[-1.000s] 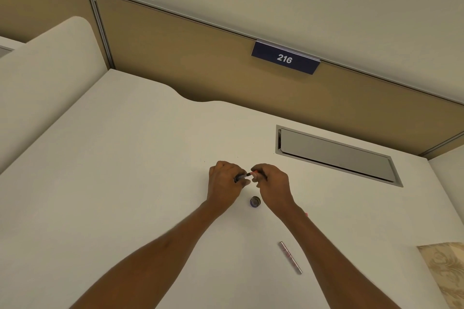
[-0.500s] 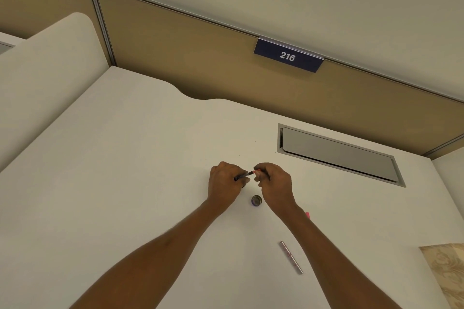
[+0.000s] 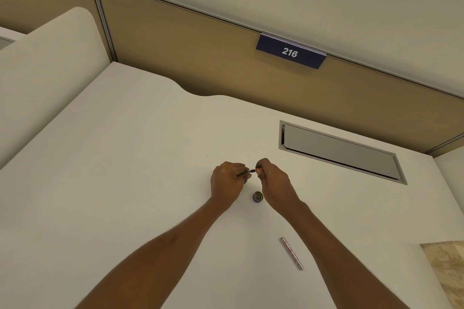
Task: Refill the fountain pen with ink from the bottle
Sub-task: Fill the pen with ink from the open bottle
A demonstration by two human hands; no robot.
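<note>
Left hand (image 3: 227,180) closed around the dark part of the pen (image 3: 247,172), fingers curled tight. Right hand (image 3: 275,180) pinching the other end, reddish, between thumb and fingertips. Both hands raised a little above the white desk (image 3: 125,183), close together, with the thin pen bridging the gap between them, slightly tilted. Just below this gap, a small round ink bottle (image 3: 257,196) standing on the desk, beside the right wrist. Nearer to the body, a silver-pink pen cap (image 3: 291,253) lying flat, well apart from the bottle. Farther right, a grey hatch (image 3: 339,150) set into the desk. Behind, a tan partition with a blue sign (image 3: 290,51) reading 216.
</note>
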